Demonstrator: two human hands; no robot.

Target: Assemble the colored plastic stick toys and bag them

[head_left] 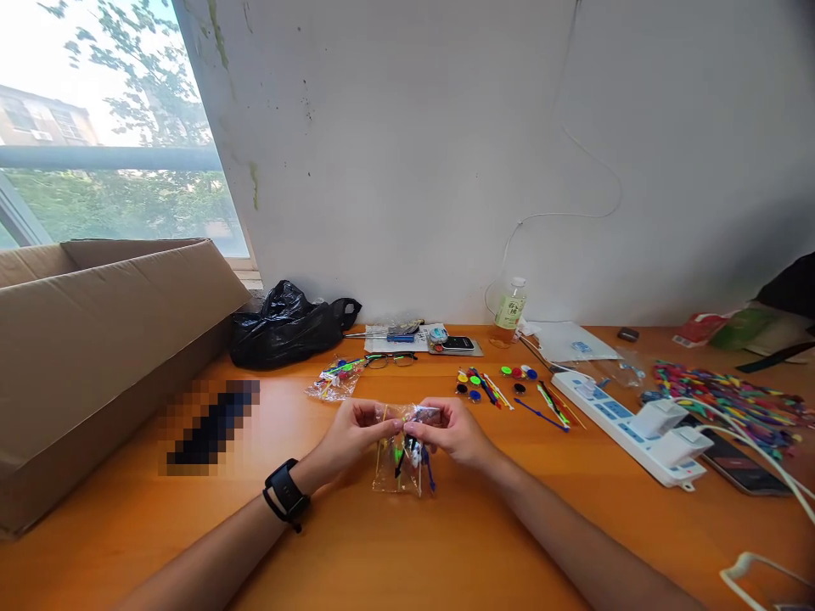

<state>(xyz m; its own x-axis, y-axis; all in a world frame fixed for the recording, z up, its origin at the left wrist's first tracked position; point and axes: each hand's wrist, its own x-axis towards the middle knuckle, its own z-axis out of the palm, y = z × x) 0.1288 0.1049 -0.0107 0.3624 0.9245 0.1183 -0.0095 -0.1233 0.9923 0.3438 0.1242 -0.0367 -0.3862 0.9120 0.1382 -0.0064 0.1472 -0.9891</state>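
Over the orange wooden table, my left hand and my right hand meet at the top edge of a small clear plastic bag. Both pinch the bag's mouth, fingers closed on it. Inside the bag are several coloured sticks and small discs. The bag hangs down with its bottom touching the table. A black watch is on my left wrist. Loose coloured discs and sticks lie just beyond my right hand.
Another filled clear bag lies behind my left hand. A large cardboard box stands at left, a black plastic bag at the wall. A white power strip, a phone, a bottle and a colourful pile are at right.
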